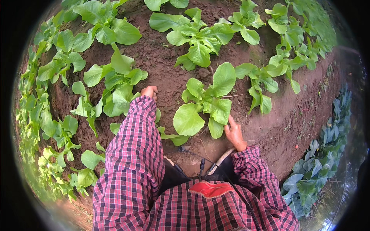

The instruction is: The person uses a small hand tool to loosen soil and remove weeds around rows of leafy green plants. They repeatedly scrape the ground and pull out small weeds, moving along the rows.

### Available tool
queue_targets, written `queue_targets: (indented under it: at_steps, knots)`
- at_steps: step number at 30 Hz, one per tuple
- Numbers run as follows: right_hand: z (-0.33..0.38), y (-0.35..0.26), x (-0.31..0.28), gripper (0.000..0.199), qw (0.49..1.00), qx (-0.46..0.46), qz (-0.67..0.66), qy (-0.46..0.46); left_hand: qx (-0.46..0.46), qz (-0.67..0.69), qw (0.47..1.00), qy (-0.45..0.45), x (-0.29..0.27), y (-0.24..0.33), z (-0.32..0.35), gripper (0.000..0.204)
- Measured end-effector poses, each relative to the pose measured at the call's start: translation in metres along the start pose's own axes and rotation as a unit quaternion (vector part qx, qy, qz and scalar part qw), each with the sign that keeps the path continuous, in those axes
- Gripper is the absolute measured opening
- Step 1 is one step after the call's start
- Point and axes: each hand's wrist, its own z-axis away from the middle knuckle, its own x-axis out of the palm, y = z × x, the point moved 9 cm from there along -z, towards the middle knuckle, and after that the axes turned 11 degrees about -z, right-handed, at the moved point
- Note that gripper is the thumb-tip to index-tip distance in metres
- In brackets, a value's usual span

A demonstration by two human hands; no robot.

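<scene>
My left hand (pixel 149 92) reaches forward over the brown soil, beside the leaves of a lettuce plant (pixel 122 94) on its left. Its fingers are curled closed, and whatever they may hold is hidden. To the right of it grows a separate light green lettuce plant (pixel 208 102) with broad rounded leaves. My right hand (pixel 235 134) is low at that plant's right side, fingers stretched out along the edge of a lower leaf. I see nothing gripped in it, though the leaf hides part of the fingertips.
More lettuce stands ahead, including one large plant (pixel 198 36), with a dense row (pixel 58 127) along the left. Bare soil (pixel 285 119) slopes away at right toward blue-green leafy plants (pixel 312 173). My shoes (pixel 223 158) are close below, and a thin black cable (pixel 202 165) hangs before me.
</scene>
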Motion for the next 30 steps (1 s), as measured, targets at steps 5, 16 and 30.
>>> queue_targets:
  at_steps: [5, 16, 30]
  knots:
    - [0.012, -0.006, -0.039, 0.055, 0.998, 0.031, 0.031, -0.047, 0.014, -0.004, 1.0, -0.027, 0.002, 0.001, 0.001, 0.016]
    - [0.132, 0.06, -0.144, 0.065, 0.975, 0.092, 0.153, -0.135, 0.064, -0.025, 0.998, -0.003, 0.001, 0.004, -0.002, 0.015]
    - [0.129, 0.036, -0.138, 0.049, 0.947, -0.091, 0.253, -0.177, 0.286, -0.5, 0.814, -0.079, 0.055, 0.092, 0.152, 0.032]
